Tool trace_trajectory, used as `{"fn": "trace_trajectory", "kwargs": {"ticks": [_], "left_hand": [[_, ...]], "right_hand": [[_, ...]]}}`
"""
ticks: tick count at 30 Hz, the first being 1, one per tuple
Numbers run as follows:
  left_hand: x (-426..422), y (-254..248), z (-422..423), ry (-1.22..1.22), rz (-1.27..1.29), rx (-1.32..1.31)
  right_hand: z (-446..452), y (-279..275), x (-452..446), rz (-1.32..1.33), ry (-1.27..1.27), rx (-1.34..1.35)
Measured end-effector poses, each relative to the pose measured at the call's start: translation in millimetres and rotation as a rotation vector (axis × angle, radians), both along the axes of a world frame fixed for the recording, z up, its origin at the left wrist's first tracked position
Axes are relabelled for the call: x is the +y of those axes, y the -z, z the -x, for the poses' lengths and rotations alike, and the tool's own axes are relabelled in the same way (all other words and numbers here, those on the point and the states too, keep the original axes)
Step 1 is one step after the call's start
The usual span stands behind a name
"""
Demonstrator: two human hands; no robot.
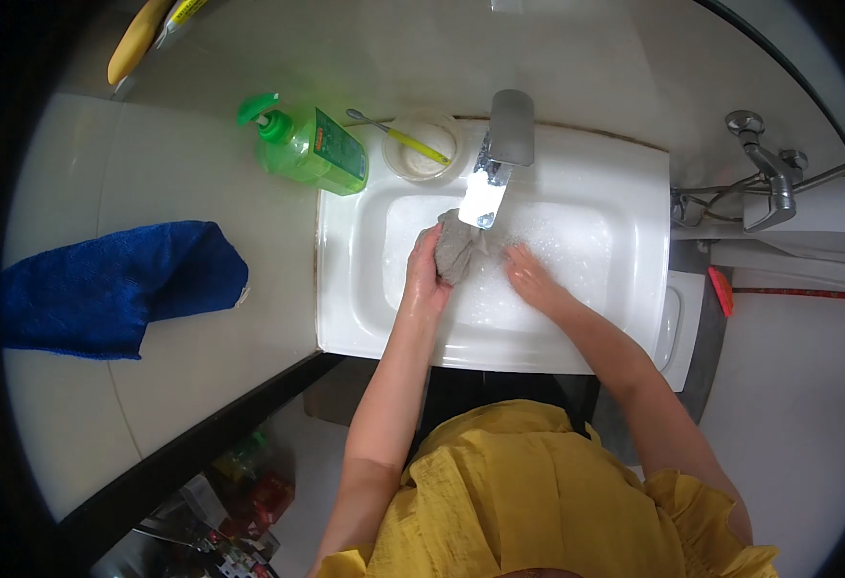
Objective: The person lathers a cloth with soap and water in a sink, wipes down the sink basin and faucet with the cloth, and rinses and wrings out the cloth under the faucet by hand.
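A grey cloth [456, 249], wet and bunched up, is gripped in my left hand [424, 268] over the white sink [345, 313]. It sits just below the spout of the faucet [513, 130]. To the right of the cloth, my right hand [530, 275] is low over the foamy water [572, 255], apart from the cloth. Its fingers look loosely stretched with nothing held, though the fingertips are partly lost in the suds.
On the sink's back rim stand a green pump bottle [312, 149] and a round tub [424, 159] with a toothbrush [403, 135] across it. A blue towel [124, 289] hangs at the left. A wall tap [769, 173] juts out on the right.
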State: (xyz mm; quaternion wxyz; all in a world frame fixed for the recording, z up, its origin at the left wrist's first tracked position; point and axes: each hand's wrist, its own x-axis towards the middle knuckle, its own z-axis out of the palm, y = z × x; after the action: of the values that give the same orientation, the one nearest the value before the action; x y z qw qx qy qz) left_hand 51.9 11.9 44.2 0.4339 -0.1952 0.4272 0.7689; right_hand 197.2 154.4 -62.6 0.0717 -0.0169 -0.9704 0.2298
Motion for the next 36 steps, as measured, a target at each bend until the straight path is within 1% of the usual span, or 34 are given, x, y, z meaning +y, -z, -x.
{"fn": "trace_trajectory", "kwargs": {"ticks": [2,5,8,11,14,17,20,23,26,27,28,29,30,32,33,35,36], "left_hand": [[0.7,0.8,-0.3,0.003,-0.014,-0.002],[2.6,1.1,1.1,0.014,-0.036,-0.007],[1.9,-3.2,2.9,0.010,-0.040,-0.010],[1.3,-10.4,4.9,0.002,-0.019,-0.020],[1.0,-10.8,7.7,0.011,-0.016,-0.010],[0.4,-9.9,6.5,0.010,-0.024,-0.019],[3.3,-3.6,6.3,0.040,-0.038,-0.008],[5.7,-2.9,4.7,0.082,-0.047,0.035],[11.4,-15.4,0.1,0.116,-0.037,0.087],[13.7,-19.9,-1.9,0.128,-0.029,0.105],[16.2,-21.6,-3.2,0.148,-0.034,0.105],[18.7,-22.7,-4.7,0.168,-0.038,0.106],[20.8,-23.3,-5.9,0.188,-0.041,0.107],[25.0,-23.6,-7.8,0.255,0.194,0.346],[26.1,-23.3,-8.1,0.289,0.314,0.466],[28.4,-20.8,-1.2,0.315,0.467,0.342],[27.9,-19.2,3.1,0.324,0.541,0.280]], "right_hand": [[4.0,26.6,-5.3,0.038,0.128,0.220],[13.9,4.0,3.4,0.147,-0.011,-0.014],[12.1,14.5,-1.5,0.074,0.058,0.029],[9.3,9.6,1.8,0.035,0.039,-0.113],[28.9,10.9,5.7,-0.060,0.044,-0.149],[42.8,5.9,4.9,-0.088,0.041,-0.394],[41.1,19.7,12.0,0.040,0.067,-0.270],[57.6,-13.2,11.0,0.656,0.608,-0.342],[63.2,-11.3,1.5,1.960,0.714,0.045],[65.5,-31.0,-6.4,2.107,0.677,0.069],[69.2,-70.7,-16.7,2.254,0.633,0.095],[72.2,-96.1,-22.2,2.401,0.583,0.123],[75.0,-101.7,-21.7,2.447,0.523,0.147],[82.8,-105.6,-18.3,2.536,0.398,0.193],[86.8,-101.1,-17.2,2.369,0.470,0.156],[92.7,-92.0,-14.2,2.025,0.599,0.088],[93.6,-108.2,-21.1,1.800,0.688,0.159]]}}
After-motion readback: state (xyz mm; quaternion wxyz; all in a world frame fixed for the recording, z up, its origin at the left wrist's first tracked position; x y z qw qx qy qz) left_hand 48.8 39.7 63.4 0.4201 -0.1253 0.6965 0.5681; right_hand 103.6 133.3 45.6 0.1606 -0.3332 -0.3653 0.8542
